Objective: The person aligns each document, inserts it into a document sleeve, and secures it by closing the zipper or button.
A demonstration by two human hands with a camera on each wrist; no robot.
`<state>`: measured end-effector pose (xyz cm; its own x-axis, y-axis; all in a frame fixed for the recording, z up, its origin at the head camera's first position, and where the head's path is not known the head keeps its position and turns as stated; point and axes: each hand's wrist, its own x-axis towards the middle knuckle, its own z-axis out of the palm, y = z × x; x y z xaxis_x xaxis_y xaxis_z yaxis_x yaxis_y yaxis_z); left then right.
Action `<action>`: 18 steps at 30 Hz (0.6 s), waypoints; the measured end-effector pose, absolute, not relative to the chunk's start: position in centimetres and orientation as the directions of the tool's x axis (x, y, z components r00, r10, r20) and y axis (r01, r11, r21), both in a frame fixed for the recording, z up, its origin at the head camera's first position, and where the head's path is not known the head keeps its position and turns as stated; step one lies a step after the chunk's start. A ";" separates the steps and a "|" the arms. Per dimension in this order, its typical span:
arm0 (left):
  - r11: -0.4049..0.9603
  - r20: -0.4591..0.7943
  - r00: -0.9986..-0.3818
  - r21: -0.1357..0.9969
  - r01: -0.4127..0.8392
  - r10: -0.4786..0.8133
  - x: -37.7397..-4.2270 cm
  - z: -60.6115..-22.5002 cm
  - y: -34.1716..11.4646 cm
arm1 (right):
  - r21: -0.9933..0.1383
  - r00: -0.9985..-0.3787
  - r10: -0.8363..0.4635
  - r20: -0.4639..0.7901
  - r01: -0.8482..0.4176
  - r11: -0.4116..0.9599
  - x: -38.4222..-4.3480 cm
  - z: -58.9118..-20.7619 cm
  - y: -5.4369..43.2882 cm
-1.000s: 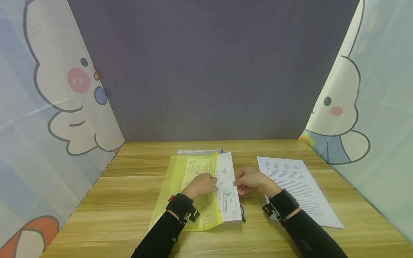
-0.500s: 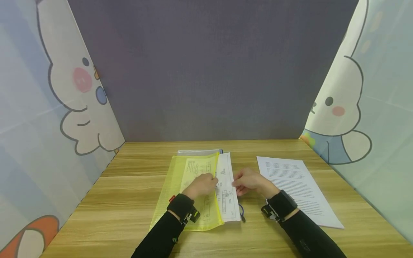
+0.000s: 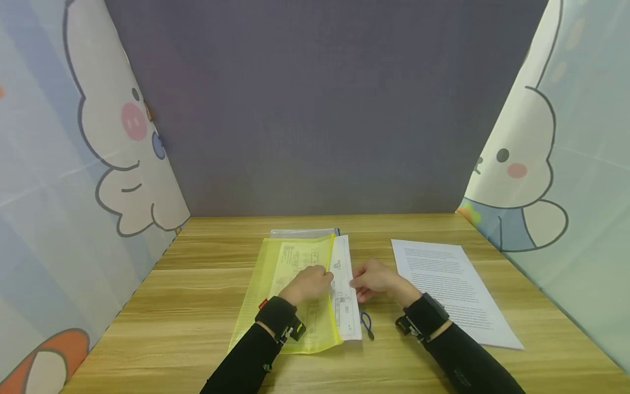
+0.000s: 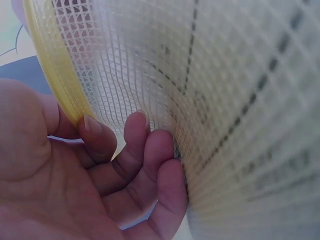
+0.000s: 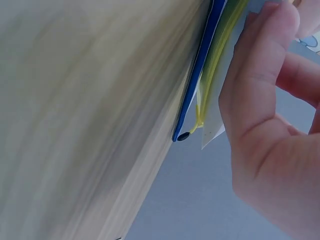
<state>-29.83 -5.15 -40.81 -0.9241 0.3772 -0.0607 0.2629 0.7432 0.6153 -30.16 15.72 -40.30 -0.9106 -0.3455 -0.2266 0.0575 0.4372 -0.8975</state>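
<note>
My left hand (image 3: 307, 282) pinches the right edge of a yellow mesh zip pouch (image 3: 251, 295), raising its top layer. Seen from the left wrist, thumb and fingers hold the yellow zip edging (image 4: 55, 65), with curled fingertips against the mesh. A white sheet of technical drawings (image 3: 348, 312) lies mostly inside the pouch; a narrow strip sticks out on the right. My right hand (image 3: 376, 278) grips that outer edge between thumb and fingers. Under the yellow pouch lies a clear pouch (image 3: 295, 233) with a blue edge (image 5: 197, 70), largely hidden.
Sheets of printed text (image 3: 443, 284) lie at the right of the wooden table (image 3: 162, 328). A blue cord loop (image 3: 366, 320) with a dark tip pokes out beside the drawings. A grey panel (image 3: 315, 109) stands behind, with cartoon-print cloths (image 3: 581, 164) at the sides.
My right hand has moved a little left, sliding the drawing sheet deeper into the yellow pouch. More of the blue loop shows. The left hand has hardly moved.
</note>
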 end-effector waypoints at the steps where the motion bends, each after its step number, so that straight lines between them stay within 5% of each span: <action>1: 0.742 -0.060 -0.923 0.616 0.264 0.379 -29.8 -40.8 -5.2 | -0.897 -0.911 -0.347 -0.222 0.052 0.438 -30.1 -40.3 15.6; 18: 0.735 -0.074 -0.919 0.627 0.260 0.388 -29.5 -40.8 -4.9 | -0.890 -0.911 -0.345 -0.226 0.049 0.453 -30.0 -40.6 15.1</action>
<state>-29.50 -4.91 -40.82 -0.9186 0.3880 -0.0744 0.2596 0.7347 0.6268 -30.03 15.09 -40.60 -0.9109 -0.3453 -0.2257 0.0490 0.4527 -0.8903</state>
